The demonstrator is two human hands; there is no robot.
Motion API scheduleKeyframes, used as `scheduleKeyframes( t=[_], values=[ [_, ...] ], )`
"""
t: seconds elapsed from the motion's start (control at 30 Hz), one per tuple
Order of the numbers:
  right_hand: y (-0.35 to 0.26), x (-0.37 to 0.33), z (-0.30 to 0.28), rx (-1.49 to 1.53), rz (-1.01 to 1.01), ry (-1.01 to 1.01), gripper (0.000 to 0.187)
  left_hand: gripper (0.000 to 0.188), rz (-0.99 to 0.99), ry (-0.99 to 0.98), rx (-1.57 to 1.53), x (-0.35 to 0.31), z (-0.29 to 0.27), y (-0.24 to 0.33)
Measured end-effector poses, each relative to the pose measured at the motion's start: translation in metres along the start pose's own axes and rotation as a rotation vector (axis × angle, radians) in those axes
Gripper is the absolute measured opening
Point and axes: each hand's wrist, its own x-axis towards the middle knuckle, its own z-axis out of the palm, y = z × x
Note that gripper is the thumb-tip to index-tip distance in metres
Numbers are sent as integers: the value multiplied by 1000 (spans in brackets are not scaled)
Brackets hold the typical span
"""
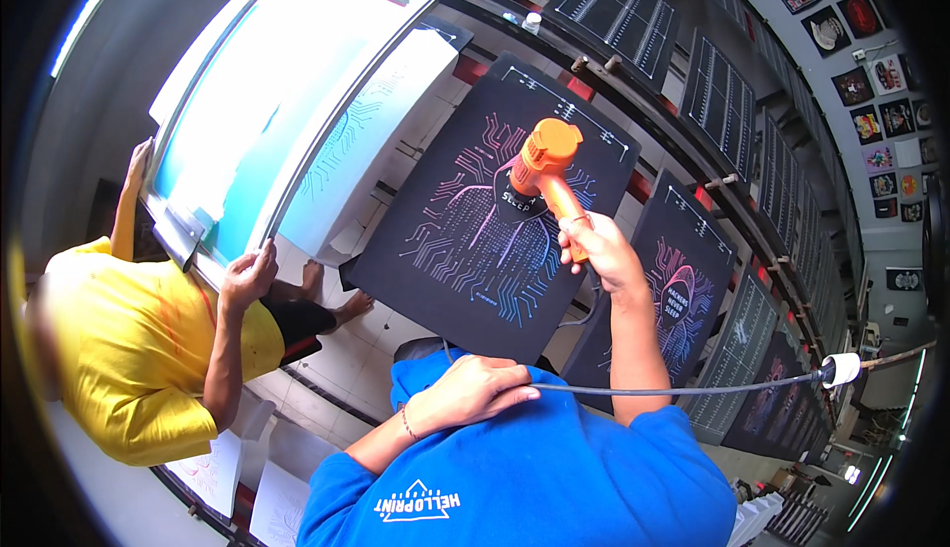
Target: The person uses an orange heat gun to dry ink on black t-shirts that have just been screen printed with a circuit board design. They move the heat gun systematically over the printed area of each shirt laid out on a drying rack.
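My right hand is wrapped round the handle of an orange heat gun. Its head is over the middle of a black fabric panel, which carries a pink-to-blue circuit-line print around a hooded figure. Whether the nozzle touches the cloth is hard to tell. In front of my blue shirt, my left hand is closed on a grey power cable, which runs off to the right to a white socket. Part of the cable is hidden by that hand.
At left, a person in a yellow shirt holds a framed printing screen over a white panel. Another printed black panel lies to the right. A metal rail curves behind, with rows of dark boards beyond.
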Motion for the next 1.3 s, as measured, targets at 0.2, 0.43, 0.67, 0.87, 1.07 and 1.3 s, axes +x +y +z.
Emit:
scheduleKeyframes(
  t=[0.2,0.43,0.67,0.87,1.07,1.3],
  values=[
    [-4,9,9,-19,20,-64,28,24,7,15,8,-3,-2,4],
    [-12,0,13,-2,32,-94,26,24,17,15,9,-5,1,4],
    [-5,-5,15,-24,25,-50,26,25,24,19,41,-11,3,7],
    [7,-16,10,-67,-10,-13,24,25,31,17,44,-19,8,11],
    [9,-35,8,-77,-11,25,25,26,42,30,61,-27,18,18],
    [22,-50,1,-10,-60,8,33,26,24,108,108,-49,46,36]
  ],
)
